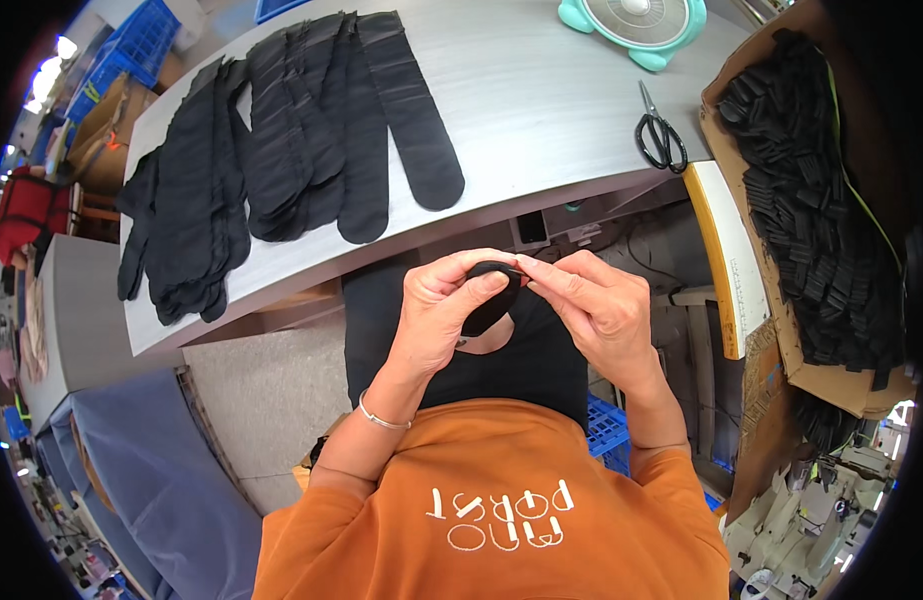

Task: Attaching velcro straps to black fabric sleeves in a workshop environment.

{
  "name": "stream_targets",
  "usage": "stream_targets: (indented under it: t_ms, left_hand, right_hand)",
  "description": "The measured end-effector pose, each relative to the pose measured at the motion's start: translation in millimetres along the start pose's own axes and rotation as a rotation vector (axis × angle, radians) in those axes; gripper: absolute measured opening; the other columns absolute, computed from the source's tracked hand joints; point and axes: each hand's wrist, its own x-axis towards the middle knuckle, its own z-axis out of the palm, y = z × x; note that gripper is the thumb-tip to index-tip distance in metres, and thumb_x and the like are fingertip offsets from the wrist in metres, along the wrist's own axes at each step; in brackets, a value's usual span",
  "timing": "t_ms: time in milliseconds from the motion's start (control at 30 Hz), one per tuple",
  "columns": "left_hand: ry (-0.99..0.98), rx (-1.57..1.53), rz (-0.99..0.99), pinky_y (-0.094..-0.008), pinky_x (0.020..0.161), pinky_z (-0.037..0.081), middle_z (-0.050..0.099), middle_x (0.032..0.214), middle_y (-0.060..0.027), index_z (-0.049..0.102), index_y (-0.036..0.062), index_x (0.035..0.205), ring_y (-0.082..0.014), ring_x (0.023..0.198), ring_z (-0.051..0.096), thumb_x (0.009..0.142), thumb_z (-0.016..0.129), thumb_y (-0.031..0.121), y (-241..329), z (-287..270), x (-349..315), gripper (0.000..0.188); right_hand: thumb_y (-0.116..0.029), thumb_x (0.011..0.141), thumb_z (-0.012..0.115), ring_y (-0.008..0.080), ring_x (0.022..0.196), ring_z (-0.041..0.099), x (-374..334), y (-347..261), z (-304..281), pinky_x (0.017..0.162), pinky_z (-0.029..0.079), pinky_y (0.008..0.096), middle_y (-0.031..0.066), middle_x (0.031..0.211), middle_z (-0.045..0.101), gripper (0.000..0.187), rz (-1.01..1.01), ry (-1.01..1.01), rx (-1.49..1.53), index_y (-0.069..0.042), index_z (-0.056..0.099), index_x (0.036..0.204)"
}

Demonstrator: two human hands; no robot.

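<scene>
Above my lap, just off the table's front edge, my left hand (443, 305) grips a black fabric piece (486, 312), its thumb laid on top and the piece hanging down below. My right hand (596, 305) pinches the upper right edge of the same piece, its fingertips almost meeting the left ones. Whether a small thread or tool is also between the right fingertips is too fine to tell. Long black fabric strips (291, 130) with rounded ends lie overlapped on the table (521, 110), beyond my hands to the left.
Black-handled scissors (661, 142) lie at the table's right end, near a turquoise fan (636, 25). A cardboard box (716, 95) at the right holds many small black ribbed pieces (811, 190). A yellow-and-white board (716, 255) stands beside it. A blue crate (606, 430) sits beside my lap.
</scene>
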Motion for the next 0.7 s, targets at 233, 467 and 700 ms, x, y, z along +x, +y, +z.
stream_targets:
  t_ms: [233,467,700]
  left_hand:
    - [0.034,0.039,-0.037,-0.0218,0.083,0.052,0.074,0.102,-0.0076,0.072,-0.0019,0.110,-0.0093,0.092,0.066,0.091,0.069,0.002,-5.0,-1.3,-8.5,0.020]
    - [0.042,0.283,0.023,-0.0207,0.079,0.051,0.074,0.099,-0.0067,0.074,0.0018,0.111,-0.0064,0.089,0.065,0.090,0.070,0.003,-21.0,3.4,-11.5,0.021]
    - [0.172,0.443,0.106,-0.0172,0.054,0.040,0.066,0.077,0.0030,0.074,0.0035,0.111,0.0004,0.063,0.049,0.091,0.070,0.006,-36.5,-0.5,-13.5,0.021]
  right_hand:
    - [-0.003,0.080,0.076,0.0207,0.059,0.063,0.4,-11.7,-12.9,0.050,0.047,0.0304,0.0060,0.074,0.065,0.029,0.009,-0.120,-0.069,-0.010,0.075,0.108]
    - [-0.009,0.083,0.074,0.0273,0.056,0.060,3.3,-4.4,-21.6,0.049,0.045,0.0347,0.0088,0.070,0.062,0.019,0.052,-0.330,-0.128,-0.007,0.074,0.101]
    - [-0.005,0.087,0.069,0.0284,0.069,0.069,-16.3,-7.9,10.4,0.057,0.053,0.0342,0.0106,0.086,0.072,0.009,0.378,-0.104,0.030,-0.005,0.072,0.095]
